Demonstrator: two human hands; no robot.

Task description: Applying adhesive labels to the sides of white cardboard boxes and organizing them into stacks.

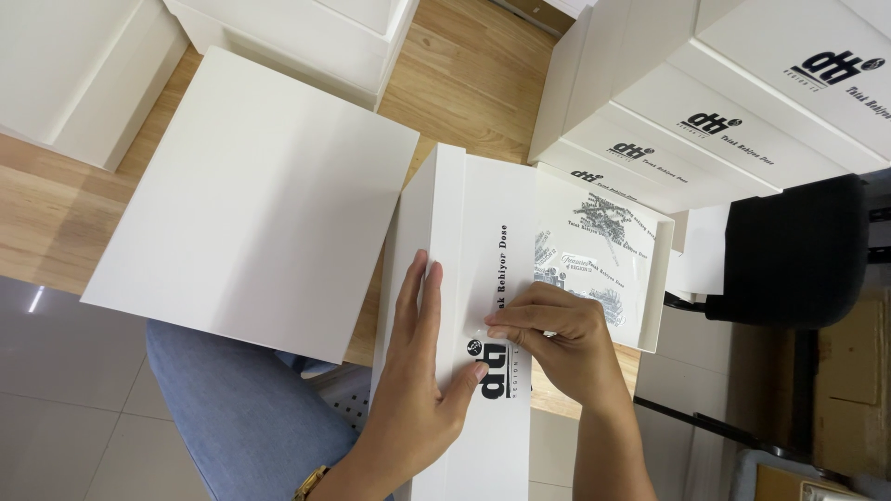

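A long white box stands on its side across the wooden table edge, with black printed lettering along its face. My left hand lies flat on the box, fingers spread, thumb near the black logo sticker. My right hand pinches a thin clear film at the logo, fingertips pressed on the box face. Just right of the box sits a shallow white tray holding clear sheets of black stickers.
A large white flat box lies to the left on the wooden table. Stacked white printed boxes stand at the back right, more white boxes at the back left. A black chair is at right. My blue-jeaned leg is below.
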